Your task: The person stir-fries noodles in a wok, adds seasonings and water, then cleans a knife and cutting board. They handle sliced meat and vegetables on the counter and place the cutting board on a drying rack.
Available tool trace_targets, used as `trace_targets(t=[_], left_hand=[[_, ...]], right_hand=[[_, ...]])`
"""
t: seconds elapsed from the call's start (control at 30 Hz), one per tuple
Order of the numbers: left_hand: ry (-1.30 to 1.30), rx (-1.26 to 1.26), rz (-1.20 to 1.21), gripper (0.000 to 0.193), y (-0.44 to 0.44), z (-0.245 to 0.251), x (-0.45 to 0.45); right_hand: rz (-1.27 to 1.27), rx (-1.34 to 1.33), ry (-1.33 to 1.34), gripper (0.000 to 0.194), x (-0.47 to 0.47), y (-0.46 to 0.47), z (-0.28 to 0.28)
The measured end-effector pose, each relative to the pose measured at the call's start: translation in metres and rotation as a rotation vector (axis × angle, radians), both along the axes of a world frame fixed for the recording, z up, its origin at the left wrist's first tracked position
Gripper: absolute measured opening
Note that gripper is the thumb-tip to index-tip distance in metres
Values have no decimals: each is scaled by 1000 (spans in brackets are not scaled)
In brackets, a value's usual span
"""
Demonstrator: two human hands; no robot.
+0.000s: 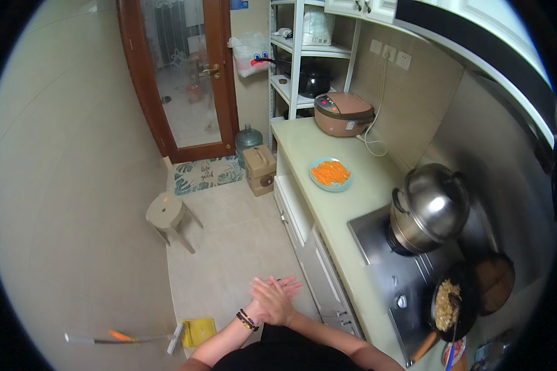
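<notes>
In front of my body, over the floor, my left hand [259, 308] and my right hand [278, 301] are pressed together, palm against palm, with fingers extended and slightly blurred. A beaded bracelet [247, 320] circles the left wrist. I see no object between the hands. To the right, a black wok [469, 301] with a wooden handle [424, 348] stands on the gas stove [380, 278], holding browned chopped food [447, 306] and a ladle. Farther off on the counter, a light blue plate [334, 187] bears shredded orange food [330, 173], seemingly carrot.
A lidded steel pot [434, 208] occupies the rear burner. A rice cooker [346, 113] sits at the counter's far end [292, 130]. On the floor are a plastic stool [166, 211], a beige container [259, 171], a water bottle [248, 138] and a yellow dustpan [198, 331].
</notes>
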State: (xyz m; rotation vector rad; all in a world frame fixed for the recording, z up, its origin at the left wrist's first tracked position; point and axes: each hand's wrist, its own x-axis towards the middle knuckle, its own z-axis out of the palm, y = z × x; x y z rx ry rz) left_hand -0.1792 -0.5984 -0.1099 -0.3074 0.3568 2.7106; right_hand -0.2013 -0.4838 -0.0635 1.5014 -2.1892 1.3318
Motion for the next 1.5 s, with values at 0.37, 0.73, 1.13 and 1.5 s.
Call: trace_targets(t=[0.37, 0.73, 1.13, 1.5], left_hand=[[-132, -533, 219, 42, -203, 83, -264], [-640, -375, -236, 19, -331, -220, -613], [434, -1924, -763, 38, -352, -400, -1034], [1448, -2164, -1325, 43, -354, -312, -913]], right_hand=[[-442, 411, -357, 34, -345, -76, -112], [-934, 745, -255, 82, -598, -153, -84], [-1178, 958, -298, 89, -654, -184, -97], [-1127, 884, -405, 88, -656, -175, -67]])
